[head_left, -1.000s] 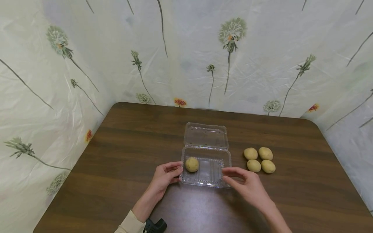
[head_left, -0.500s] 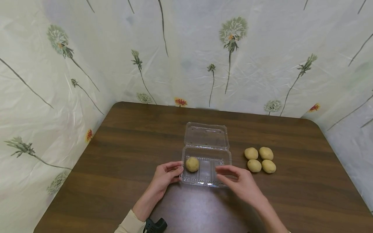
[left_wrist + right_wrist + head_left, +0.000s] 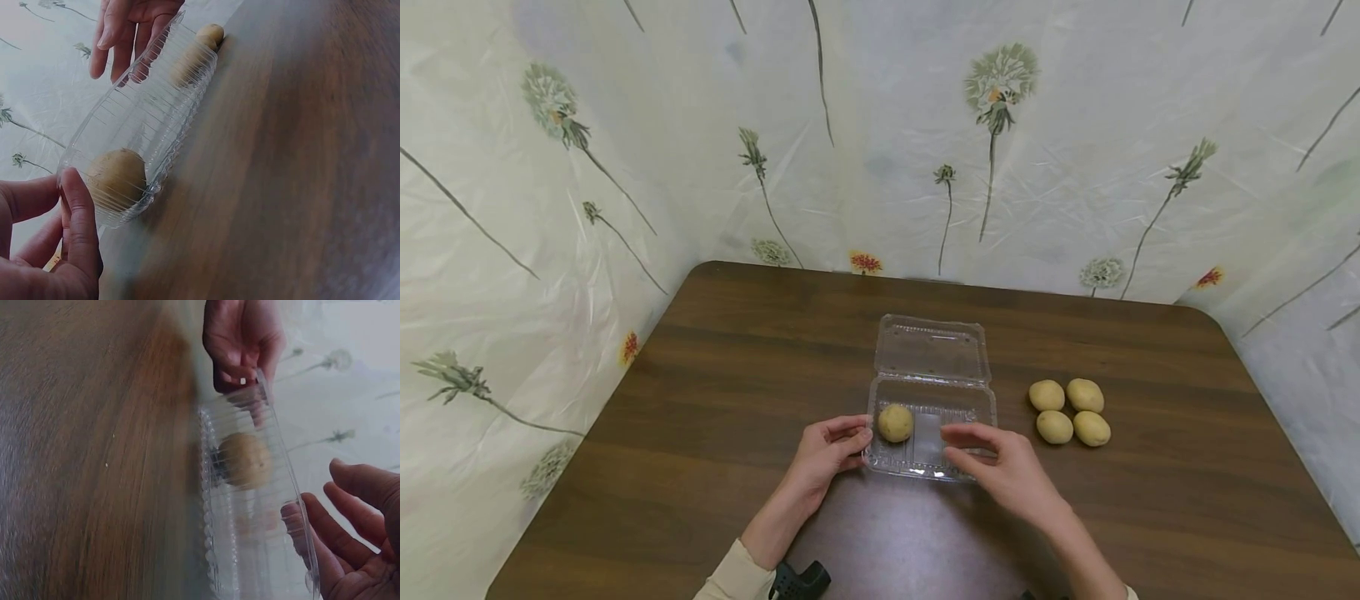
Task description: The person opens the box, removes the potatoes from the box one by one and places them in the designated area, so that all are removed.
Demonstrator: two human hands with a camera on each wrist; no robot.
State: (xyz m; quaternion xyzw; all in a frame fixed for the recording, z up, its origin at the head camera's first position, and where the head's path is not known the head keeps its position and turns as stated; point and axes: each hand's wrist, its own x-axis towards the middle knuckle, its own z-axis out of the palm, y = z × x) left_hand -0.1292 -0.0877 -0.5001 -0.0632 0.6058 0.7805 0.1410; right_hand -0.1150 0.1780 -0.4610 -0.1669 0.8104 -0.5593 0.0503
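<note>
A clear plastic clamshell container [image 3: 928, 437] lies on the table with its lid [image 3: 932, 350] folded back, away from me. One potato [image 3: 895, 423] sits at the left end of its base. My left hand [image 3: 823, 462] pinches the container's left rim between thumb and fingers, seen close up in the left wrist view. Over the right half of the base is my right hand [image 3: 1003, 467], thumb and fingers apart with nothing between them. In the right wrist view its fingers [image 3: 337, 537] reach over the near rim.
Several potatoes [image 3: 1055, 427] stand in a tight group on the brown wooden table [image 3: 760, 350], right of the container. Flower-patterned sheeting [image 3: 880, 150] hangs behind the table's far edge and along its sides.
My right hand has moved left from the container's right rim to over its base. The left hand, the container and the potatoes have stayed in place.
</note>
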